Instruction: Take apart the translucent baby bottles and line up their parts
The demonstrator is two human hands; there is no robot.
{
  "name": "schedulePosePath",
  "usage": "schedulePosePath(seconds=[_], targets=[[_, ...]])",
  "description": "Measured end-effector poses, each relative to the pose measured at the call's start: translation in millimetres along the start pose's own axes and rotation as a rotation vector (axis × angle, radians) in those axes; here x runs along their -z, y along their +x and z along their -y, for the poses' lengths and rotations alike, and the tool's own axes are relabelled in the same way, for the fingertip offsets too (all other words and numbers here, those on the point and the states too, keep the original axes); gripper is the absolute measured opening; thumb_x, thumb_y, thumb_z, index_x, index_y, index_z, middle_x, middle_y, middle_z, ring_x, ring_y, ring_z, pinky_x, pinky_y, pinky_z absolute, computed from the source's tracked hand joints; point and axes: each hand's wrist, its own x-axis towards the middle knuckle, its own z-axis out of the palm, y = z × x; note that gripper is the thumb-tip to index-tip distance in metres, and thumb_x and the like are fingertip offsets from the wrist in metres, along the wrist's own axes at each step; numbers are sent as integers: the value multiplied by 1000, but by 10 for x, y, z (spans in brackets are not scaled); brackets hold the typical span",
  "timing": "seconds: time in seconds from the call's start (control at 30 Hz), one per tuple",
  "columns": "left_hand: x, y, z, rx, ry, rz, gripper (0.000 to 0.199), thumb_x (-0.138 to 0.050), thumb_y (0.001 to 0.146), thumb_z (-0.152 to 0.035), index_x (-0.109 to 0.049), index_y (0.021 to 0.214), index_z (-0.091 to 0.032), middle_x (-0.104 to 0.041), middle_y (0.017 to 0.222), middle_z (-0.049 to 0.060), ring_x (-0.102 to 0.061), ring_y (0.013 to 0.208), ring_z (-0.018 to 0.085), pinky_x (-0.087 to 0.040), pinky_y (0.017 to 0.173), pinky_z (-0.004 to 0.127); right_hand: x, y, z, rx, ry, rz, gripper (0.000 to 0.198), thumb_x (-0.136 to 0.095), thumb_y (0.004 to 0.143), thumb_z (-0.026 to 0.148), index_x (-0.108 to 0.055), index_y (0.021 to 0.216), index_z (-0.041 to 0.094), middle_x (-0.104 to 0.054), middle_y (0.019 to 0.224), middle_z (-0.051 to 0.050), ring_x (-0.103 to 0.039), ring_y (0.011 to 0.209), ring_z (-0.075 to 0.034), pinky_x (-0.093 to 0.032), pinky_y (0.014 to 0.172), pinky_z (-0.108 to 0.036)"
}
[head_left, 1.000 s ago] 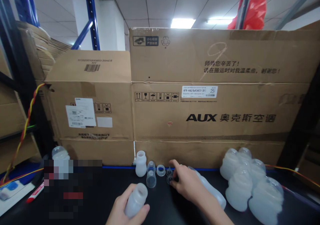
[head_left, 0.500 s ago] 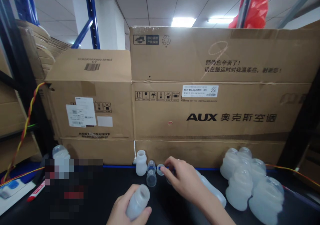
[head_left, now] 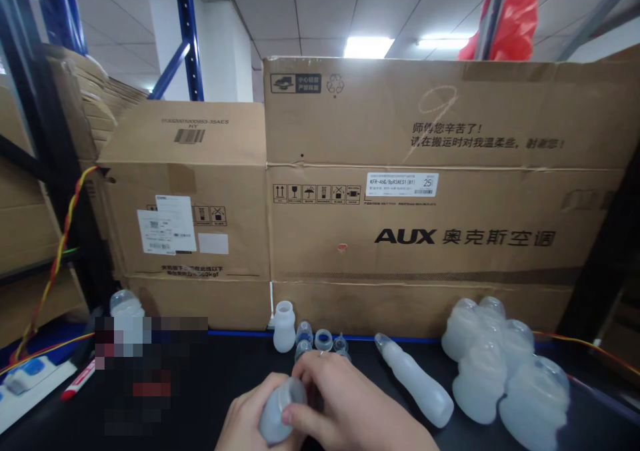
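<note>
My left hand is wrapped around a translucent white feeding bottle, its mouth tilted up to the right. Over that mouth is my right hand, with the thumb pressed on the rim and the fingers curled round the far side. Whether a small part sits between those fingers is hidden. Just beyond them are a clear ring, a clear nipple-like piece and a clear cap. Another open bottle stands behind on the black table.
A long bottle lies on its side to the right. Several capped bottles cluster farther right. At left are one capped bottle, a red marker and a blurred patch. Cardboard walls the back.
My right hand has drawn back from the small clear parts to the mouth of the held bottle. The lying bottle and the nipple-like piece now show more fully.
</note>
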Motion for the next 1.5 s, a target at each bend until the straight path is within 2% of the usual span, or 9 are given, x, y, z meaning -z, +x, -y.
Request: schedulePosePath(seconds=[0.37,0.5,0.6,0.73,0.87,0.97,1.07,1.33,1.5], targets=[[-76,23,195,83,-163,98,22,-72,73,-35,-68,83,-16,-61,70,0,-46,63,13,-43,57,21,59,10,115,217,128,62,38,-60,76,4,-63,107,26,-65,114,-1,-63,104,-19,-45,93,-26],[-27,34,99,66,-212,109,24,-76,68,-33,-65,82,-18,-56,69,-3,-43,63,13,-41,56,21,27,-16,141,107,113,-8,35,-74,78,22,-62,111,28,-68,111,-1,-65,99,-21,-46,86,-28],[-18,35,2,59,-214,104,20,-74,75,-35,-64,79,-18,-54,67,-4,-40,60,11,-38,55,20,24,-12,146,-16,51,-70,29,-76,84,42,-64,106,25,-69,97,-1,-65,89,-22,-45,80,-31],[-34,31,-22,82,-202,100,21,-73,78,-37,-65,81,-18,-56,67,-3,-42,60,11,-39,55,20,80,-21,131,44,74,-20,24,-73,86,27,-68,108,25,-68,104,-2,-64,99,-21,-47,89,-30],[-6,32,1,69,-221,87,28,-79,69,-38,-66,86,-19,-57,69,-4,-44,62,12,-40,57,21,112,-28,161,184,167,10,47,-73,82,18,-63,127,29,-62,133,-2,-64,112,-19,-45,98,-27],[2,31,-33,56,-229,99,26,-78,72,-38,-63,80,-19,-52,66,-5,-39,60,11,-36,54,20,90,-26,175,41,97,-50,46,-80,83,41,-64,124,26,-70,117,-4,-67,100,-23,-47,88,-31],[-29,24,-44,54,-199,87,24,-72,81,-41,-66,82,-18,-56,66,-4,-40,59,11,-37,54,20,82,-36,156,-42,77,-24,31,-76,87,41,-70,112,25,-73,105,-4,-66,100,-24,-48,88,-32],[-81,7,127,78,-208,89,22,-73,74,-34,-70,88,-18,-64,71,0,-50,62,13,-43,57,21,94,-14,136,246,205,32,45,-59,77,-2,-67,113,24,-67,119,-4,-65,112,-18,-49,101,-29],[-34,9,120,85,-235,86,27,-76,68,-30,-70,92,-19,-61,73,-2,-47,63,13,-42,59,22,89,-6,127,275,228,20,42,-73,82,10,-65,120,26,-63,128,-3,-64,115,-19,-47,105,-29]])
